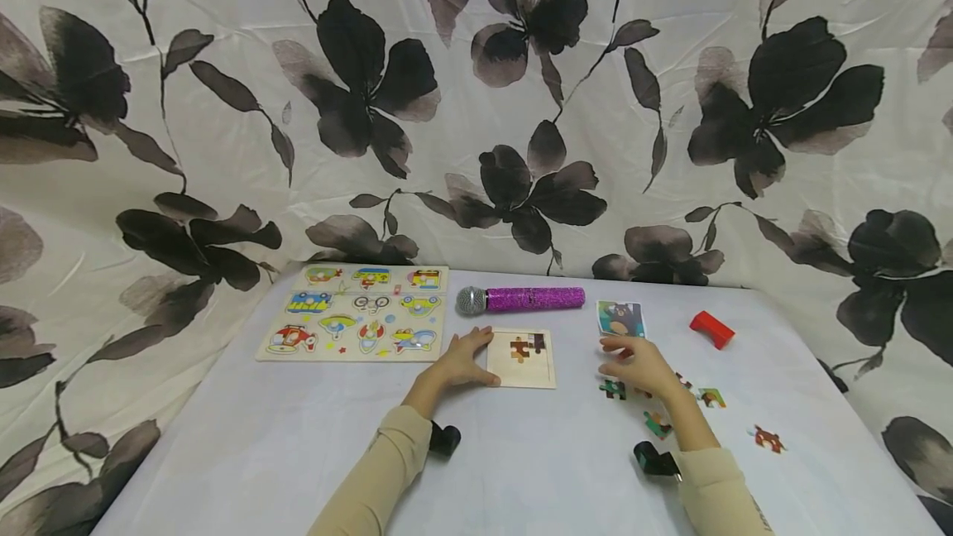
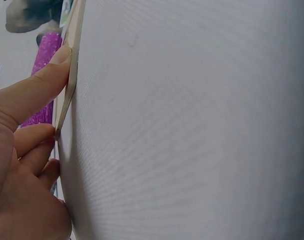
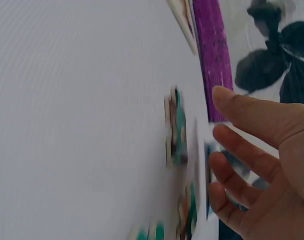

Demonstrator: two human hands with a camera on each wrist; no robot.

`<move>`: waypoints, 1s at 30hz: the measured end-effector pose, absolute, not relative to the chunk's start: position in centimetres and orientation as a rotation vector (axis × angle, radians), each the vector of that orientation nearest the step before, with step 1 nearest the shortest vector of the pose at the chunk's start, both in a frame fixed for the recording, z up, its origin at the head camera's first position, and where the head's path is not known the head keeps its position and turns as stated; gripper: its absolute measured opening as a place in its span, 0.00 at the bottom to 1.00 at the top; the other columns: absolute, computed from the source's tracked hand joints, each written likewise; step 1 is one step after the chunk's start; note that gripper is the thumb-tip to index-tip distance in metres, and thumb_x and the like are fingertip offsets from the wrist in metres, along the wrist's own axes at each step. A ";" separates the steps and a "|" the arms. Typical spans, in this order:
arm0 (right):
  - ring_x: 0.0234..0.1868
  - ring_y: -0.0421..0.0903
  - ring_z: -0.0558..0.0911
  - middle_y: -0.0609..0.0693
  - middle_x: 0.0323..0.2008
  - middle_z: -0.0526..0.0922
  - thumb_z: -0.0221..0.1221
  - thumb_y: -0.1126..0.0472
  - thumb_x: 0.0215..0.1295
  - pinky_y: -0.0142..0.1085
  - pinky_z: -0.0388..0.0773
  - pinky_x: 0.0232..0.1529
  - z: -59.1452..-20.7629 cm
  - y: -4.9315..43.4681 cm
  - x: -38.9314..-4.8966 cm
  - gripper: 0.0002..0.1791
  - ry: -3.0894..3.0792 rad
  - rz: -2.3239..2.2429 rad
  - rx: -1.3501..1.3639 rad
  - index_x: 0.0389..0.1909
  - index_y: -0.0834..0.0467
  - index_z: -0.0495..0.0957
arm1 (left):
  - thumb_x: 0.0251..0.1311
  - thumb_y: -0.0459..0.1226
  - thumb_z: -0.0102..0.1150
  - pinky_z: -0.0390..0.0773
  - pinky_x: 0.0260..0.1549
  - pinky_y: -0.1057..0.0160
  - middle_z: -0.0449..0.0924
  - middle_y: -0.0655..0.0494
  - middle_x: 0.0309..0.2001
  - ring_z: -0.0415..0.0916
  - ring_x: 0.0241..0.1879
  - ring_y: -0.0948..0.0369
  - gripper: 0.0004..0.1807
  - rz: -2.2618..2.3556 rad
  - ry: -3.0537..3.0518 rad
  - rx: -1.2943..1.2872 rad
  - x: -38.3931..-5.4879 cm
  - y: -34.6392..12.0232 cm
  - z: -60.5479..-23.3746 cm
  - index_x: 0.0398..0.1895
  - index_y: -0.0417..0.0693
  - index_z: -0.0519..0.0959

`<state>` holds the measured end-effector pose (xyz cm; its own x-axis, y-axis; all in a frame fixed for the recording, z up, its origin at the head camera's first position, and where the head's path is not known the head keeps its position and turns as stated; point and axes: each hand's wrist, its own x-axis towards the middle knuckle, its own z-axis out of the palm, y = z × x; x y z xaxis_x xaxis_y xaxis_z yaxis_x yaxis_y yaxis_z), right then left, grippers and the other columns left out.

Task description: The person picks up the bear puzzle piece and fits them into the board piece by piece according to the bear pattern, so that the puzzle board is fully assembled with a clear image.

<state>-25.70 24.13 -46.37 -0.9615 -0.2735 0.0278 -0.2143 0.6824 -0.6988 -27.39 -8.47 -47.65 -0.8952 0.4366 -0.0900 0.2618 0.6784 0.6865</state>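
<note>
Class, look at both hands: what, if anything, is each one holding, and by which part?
The left hand holds the wooden puzzle board by its left side; the right hand holds nothing.

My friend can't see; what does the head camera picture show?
A person's left hand touches a small tray holding puzzle pieces; the right hand is near loose pieces. A picture board and purple microphone lie on the white table.
</note>
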 end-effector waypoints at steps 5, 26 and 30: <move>0.34 0.48 0.75 0.60 0.42 0.81 0.65 0.64 0.55 0.32 0.75 0.25 -46.7 26.2 -24.8 0.23 2.726 -1.187 -0.346 0.51 0.69 0.76 | 0.43 0.39 0.72 0.35 0.69 0.45 0.53 0.44 0.71 0.44 0.71 0.45 0.47 1.023 2.643 0.558 -27.4 -8.6 -47.7 0.67 0.32 0.60; 0.29 0.44 0.70 0.48 0.25 0.73 0.71 0.62 0.48 0.32 0.69 0.30 -47.3 25.7 -23.6 0.13 2.800 -1.080 -0.266 0.31 0.60 0.77 | 0.43 0.38 0.73 0.35 0.69 0.46 0.53 0.45 0.71 0.44 0.72 0.46 0.47 1.038 2.641 0.535 -27.4 -8.3 -47.6 0.67 0.34 0.61; 0.30 0.43 0.76 0.50 0.29 0.79 0.65 0.67 0.55 0.29 0.75 0.32 -47.5 25.4 -23.8 0.08 2.818 -1.219 -0.313 0.34 0.63 0.77 | 0.43 0.39 0.73 0.35 0.69 0.46 0.53 0.45 0.71 0.44 0.72 0.46 0.47 1.039 2.638 0.529 -27.5 -8.4 -47.7 0.67 0.34 0.61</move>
